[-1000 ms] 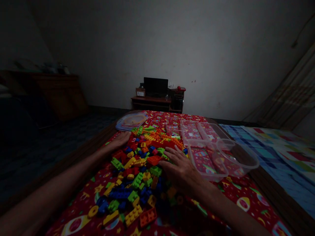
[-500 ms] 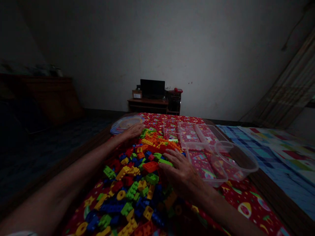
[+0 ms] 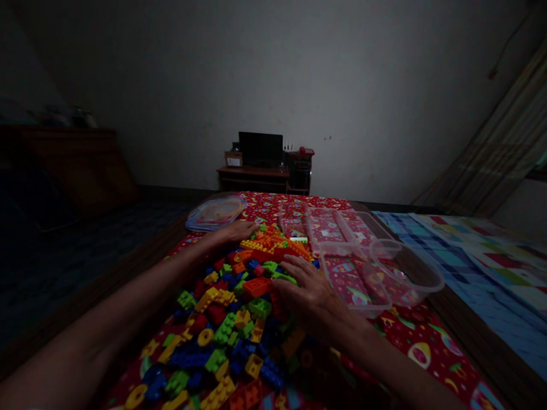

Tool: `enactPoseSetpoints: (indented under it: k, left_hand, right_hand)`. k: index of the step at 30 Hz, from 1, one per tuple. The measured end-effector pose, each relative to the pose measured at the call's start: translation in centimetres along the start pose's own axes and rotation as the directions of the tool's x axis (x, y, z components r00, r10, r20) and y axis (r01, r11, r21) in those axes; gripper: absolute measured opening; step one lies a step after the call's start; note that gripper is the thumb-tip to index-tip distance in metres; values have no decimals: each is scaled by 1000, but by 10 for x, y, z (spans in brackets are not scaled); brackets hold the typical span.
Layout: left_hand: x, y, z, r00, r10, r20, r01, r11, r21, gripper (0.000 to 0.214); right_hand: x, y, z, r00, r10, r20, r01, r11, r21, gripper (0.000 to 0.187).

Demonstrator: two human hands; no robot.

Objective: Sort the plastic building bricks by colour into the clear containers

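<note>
Heaped mid-table on the red cloth: brick pile, clear tubs just right. Reaching farther now with left hand, open, flat along the far-left edge. Keeping right hand splayed on top, nothing gripped.

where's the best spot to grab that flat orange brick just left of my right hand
Pinch the orange brick across its two long side walls, coming from above and slightly from the right. It lies flat on top of the block pile, studs up it seems, so its sides look free, and the right hand is beside it.
</note>
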State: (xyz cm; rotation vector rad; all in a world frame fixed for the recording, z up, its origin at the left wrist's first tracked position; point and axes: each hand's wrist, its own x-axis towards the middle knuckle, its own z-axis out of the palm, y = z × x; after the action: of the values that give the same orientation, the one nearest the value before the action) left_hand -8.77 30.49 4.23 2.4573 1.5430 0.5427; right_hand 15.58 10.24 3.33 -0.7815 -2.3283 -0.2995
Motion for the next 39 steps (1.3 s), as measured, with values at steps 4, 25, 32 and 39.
enactPoseSetpoints:
  k: [4,25,32,39]
  left_hand:
    - [-31,18,-11,992,88,95,-91,996,22,58]
    - [-184,-97,-2,923,-347,-163,342,938,-62,77]
    - [-156,-26,20,953,-226,-199,210,972,-102,65]
    - [-137,40,13,974,35,-223,-40,999,-17,54]
  right_hand:
    - [-1,7,2,1000,1,-3,-1,1000,-4,31]
    - [-2,21,5,993,116,16,-117,991,58,32]
    - [-2,23,-1,991,129,47,-134,983,125,31]
    - [-2,26,-4,990,138,36,-141,983,121,28]
